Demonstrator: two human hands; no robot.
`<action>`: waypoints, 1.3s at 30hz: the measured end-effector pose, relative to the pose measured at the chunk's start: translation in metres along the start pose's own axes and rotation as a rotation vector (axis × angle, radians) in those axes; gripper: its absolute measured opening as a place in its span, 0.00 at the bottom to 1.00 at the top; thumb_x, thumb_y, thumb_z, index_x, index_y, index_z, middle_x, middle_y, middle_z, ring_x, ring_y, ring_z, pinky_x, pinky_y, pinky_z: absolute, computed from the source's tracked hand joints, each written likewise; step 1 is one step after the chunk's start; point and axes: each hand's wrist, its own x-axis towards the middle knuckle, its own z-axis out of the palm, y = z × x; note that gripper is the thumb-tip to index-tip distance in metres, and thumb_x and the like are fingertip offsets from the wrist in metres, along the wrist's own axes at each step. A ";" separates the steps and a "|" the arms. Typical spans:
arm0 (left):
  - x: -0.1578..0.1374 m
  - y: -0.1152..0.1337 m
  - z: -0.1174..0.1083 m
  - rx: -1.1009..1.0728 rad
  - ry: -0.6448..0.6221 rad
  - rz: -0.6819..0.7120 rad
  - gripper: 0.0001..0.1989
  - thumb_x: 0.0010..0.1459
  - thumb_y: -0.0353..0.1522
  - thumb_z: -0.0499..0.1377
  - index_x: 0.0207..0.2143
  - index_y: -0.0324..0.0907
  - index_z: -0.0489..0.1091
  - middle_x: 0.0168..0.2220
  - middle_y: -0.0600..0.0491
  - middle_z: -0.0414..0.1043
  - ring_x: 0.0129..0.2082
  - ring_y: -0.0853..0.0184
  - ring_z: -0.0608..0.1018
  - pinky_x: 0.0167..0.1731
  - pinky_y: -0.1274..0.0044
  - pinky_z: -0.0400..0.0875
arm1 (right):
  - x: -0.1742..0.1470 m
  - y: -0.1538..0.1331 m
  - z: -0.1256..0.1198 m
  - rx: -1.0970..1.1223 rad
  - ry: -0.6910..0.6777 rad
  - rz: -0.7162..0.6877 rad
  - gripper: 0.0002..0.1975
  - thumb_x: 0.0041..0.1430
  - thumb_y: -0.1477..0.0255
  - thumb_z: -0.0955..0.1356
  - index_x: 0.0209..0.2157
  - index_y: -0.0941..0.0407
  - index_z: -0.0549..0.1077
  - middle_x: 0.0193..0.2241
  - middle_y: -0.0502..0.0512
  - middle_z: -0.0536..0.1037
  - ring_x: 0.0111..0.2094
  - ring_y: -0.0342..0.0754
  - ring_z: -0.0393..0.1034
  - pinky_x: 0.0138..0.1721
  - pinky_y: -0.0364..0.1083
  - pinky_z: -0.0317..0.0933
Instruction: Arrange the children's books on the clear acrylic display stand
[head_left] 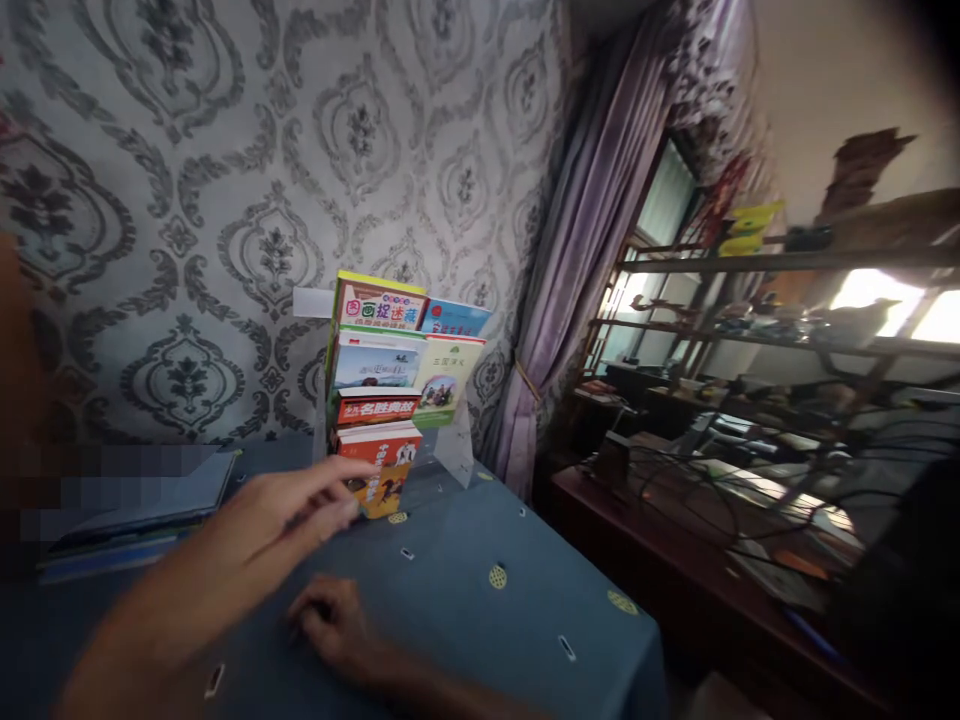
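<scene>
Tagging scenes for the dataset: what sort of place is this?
Probably a room in a home: ornate patterned wallpaper, a tied-back purple curtain, and a cloth-covered table with upright books.

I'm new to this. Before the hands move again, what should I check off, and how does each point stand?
1. Left hand at the orange-red front book: ok, its fingertips overlap the cover in view. Actual contact: cannot tell.
2. Right hand free: cannot tell; it is loosely curled low over the blue tablecloth, with no object visible.
3. Front book upright: ok, it stands before the other displayed books.
4. Front book away from the table's right edge: ok, cloth shows between them.
5. Flat books at left fully visible: not ok, they are partly obscured.
</scene>
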 end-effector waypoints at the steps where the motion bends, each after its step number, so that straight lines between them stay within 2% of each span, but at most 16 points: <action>1: 0.002 -0.012 -0.004 0.002 0.023 -0.029 0.25 0.65 0.50 0.49 0.59 0.54 0.69 0.42 0.55 0.80 0.43 0.62 0.80 0.44 0.74 0.74 | 0.001 0.007 0.002 0.065 0.013 0.060 0.09 0.57 0.74 0.65 0.30 0.55 0.78 0.23 0.48 0.74 0.24 0.42 0.68 0.28 0.41 0.64; 4: 0.014 -0.055 -0.013 0.109 0.170 -0.163 0.27 0.62 0.51 0.48 0.57 0.50 0.70 0.41 0.52 0.81 0.44 0.58 0.81 0.45 0.71 0.75 | 0.002 0.024 0.001 0.169 0.024 0.192 0.10 0.55 0.76 0.64 0.33 0.56 0.78 0.20 0.46 0.71 0.18 0.39 0.61 0.22 0.38 0.57; 6: 0.021 -0.086 -0.016 0.323 0.298 -0.358 0.25 0.61 0.46 0.48 0.53 0.47 0.72 0.42 0.49 0.81 0.45 0.54 0.80 0.47 0.67 0.74 | 0.002 0.026 -0.001 0.168 0.007 0.186 0.10 0.54 0.77 0.64 0.32 0.56 0.78 0.20 0.45 0.70 0.19 0.39 0.63 0.23 0.38 0.57; 8: 0.021 -0.112 -0.019 0.546 0.302 -0.626 0.23 0.60 0.40 0.48 0.50 0.41 0.74 0.45 0.43 0.80 0.47 0.49 0.80 0.48 0.62 0.73 | 0.001 0.022 -0.003 0.150 -0.014 0.137 0.11 0.52 0.79 0.63 0.31 0.56 0.77 0.20 0.46 0.71 0.22 0.41 0.66 0.26 0.38 0.59; 9: 0.017 -0.122 -0.020 0.596 0.285 -0.679 0.23 0.61 0.38 0.47 0.51 0.40 0.73 0.49 0.41 0.79 0.50 0.48 0.79 0.49 0.62 0.73 | 0.000 0.019 -0.005 0.135 -0.013 0.111 0.11 0.51 0.80 0.63 0.30 0.56 0.77 0.20 0.46 0.72 0.23 0.41 0.67 0.28 0.39 0.59; 11: 0.007 -0.135 -0.022 0.606 0.241 -0.739 0.22 0.61 0.35 0.48 0.54 0.41 0.71 0.53 0.43 0.76 0.54 0.53 0.77 0.52 0.66 0.71 | 0.000 0.013 -0.008 0.105 -0.046 0.076 0.11 0.52 0.80 0.63 0.30 0.56 0.77 0.22 0.47 0.74 0.25 0.42 0.69 0.31 0.40 0.61; 14: -0.009 -0.147 -0.026 0.721 0.413 -0.899 0.24 0.62 0.33 0.48 0.60 0.42 0.66 0.59 0.41 0.70 0.58 0.51 0.72 0.53 0.64 0.70 | 0.002 0.011 -0.011 0.093 -0.074 0.053 0.11 0.54 0.79 0.63 0.31 0.56 0.77 0.22 0.48 0.75 0.25 0.42 0.68 0.30 0.40 0.60; 16: -0.015 -0.153 -0.027 0.763 0.507 -0.958 0.25 0.64 0.33 0.46 0.61 0.41 0.63 0.60 0.37 0.67 0.59 0.49 0.71 0.51 0.61 0.71 | 0.003 0.011 -0.012 0.092 -0.090 0.026 0.12 0.56 0.79 0.63 0.31 0.56 0.77 0.23 0.48 0.75 0.26 0.43 0.69 0.30 0.40 0.60; 20: -0.015 -0.170 -0.021 0.773 0.554 -1.026 0.25 0.66 0.39 0.47 0.61 0.36 0.63 0.60 0.31 0.66 0.60 0.43 0.69 0.53 0.56 0.68 | 0.000 0.010 -0.012 0.097 -0.099 0.018 0.12 0.56 0.78 0.62 0.31 0.56 0.77 0.22 0.49 0.75 0.25 0.43 0.68 0.27 0.40 0.59; 26: 0.008 -0.192 0.014 0.822 0.466 -0.977 0.34 0.66 0.51 0.46 0.62 0.35 0.63 0.66 0.33 0.60 0.70 0.45 0.54 0.63 0.52 0.54 | 0.001 0.011 -0.011 0.104 -0.088 0.006 0.12 0.56 0.79 0.62 0.32 0.56 0.77 0.22 0.49 0.74 0.24 0.42 0.68 0.26 0.39 0.59; 30: 0.014 -0.195 0.027 0.897 0.447 -0.976 0.30 0.68 0.48 0.46 0.60 0.36 0.66 0.65 0.31 0.62 0.68 0.46 0.58 0.63 0.51 0.54 | 0.001 0.011 -0.010 0.118 -0.092 0.001 0.13 0.56 0.79 0.62 0.32 0.56 0.78 0.22 0.49 0.74 0.24 0.42 0.68 0.25 0.39 0.59; 35: 0.012 -0.190 0.026 0.952 0.449 -0.952 0.22 0.69 0.43 0.48 0.54 0.40 0.71 0.57 0.34 0.71 0.60 0.47 0.69 0.58 0.45 0.57 | 0.003 0.009 -0.011 0.131 -0.092 0.036 0.14 0.55 0.80 0.62 0.32 0.56 0.78 0.22 0.48 0.75 0.22 0.41 0.67 0.26 0.39 0.60; 39: 0.012 -0.182 0.025 0.956 0.413 -0.987 0.22 0.69 0.43 0.48 0.54 0.41 0.71 0.57 0.35 0.71 0.59 0.47 0.70 0.56 0.48 0.62 | 0.005 0.008 -0.012 0.164 -0.098 0.074 0.13 0.54 0.81 0.62 0.31 0.56 0.78 0.21 0.47 0.74 0.21 0.41 0.66 0.26 0.39 0.59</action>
